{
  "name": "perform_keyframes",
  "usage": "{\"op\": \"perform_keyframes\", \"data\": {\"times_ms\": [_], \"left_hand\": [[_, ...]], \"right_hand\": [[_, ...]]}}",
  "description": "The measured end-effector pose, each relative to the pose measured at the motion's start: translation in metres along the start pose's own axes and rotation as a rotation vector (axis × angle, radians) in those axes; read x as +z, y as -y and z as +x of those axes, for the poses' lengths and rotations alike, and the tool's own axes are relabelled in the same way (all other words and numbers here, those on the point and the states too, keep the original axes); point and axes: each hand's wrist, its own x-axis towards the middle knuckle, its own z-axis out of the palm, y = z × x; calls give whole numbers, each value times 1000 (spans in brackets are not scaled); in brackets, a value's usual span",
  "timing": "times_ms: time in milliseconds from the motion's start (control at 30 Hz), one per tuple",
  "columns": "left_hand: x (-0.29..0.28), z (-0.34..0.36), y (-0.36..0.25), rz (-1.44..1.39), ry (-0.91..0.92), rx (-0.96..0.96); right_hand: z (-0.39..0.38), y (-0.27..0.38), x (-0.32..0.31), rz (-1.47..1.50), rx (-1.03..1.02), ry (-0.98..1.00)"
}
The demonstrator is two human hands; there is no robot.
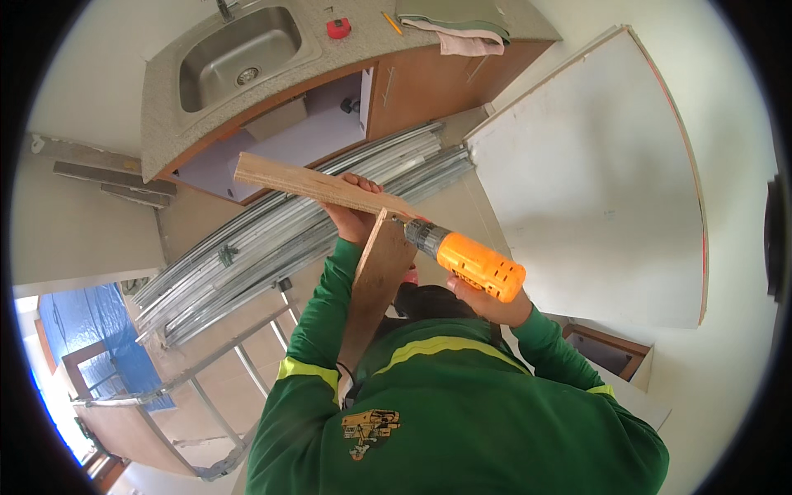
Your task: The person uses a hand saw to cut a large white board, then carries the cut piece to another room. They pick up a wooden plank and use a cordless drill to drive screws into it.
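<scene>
A narrow wooden board [301,181] runs across in front of me, and my left hand [351,221] is closed around it, near where it meets a second board. That second wooden board [378,276] extends from the joint back toward my body, its near end hidden by my arm and clothing. My right hand [502,308] grips an orange power drill [480,264] with a black chuck. The drill points left, and its tip is at the joint, touching or very close to the second board's end.
Long metal profiles [289,223] lie on the floor ahead, below a counter with a steel sink [239,58]. A red tape measure [338,28], a pencil [392,23] and folded cloths [462,16] are on it. A white panel [594,173] leans at right; a metal frame [194,384] stands at lower left.
</scene>
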Motion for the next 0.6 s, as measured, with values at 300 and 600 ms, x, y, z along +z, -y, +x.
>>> {"op": "perform_keyframes", "data": {"times_ms": [300,600], "left_hand": [[36,-25,12,-124,-133,-110],[27,-28,45,-108,-221,-70]], "right_hand": [[-33,-13,-19,-310,-219,-120],[-56,1,13,115,185,-140]]}}
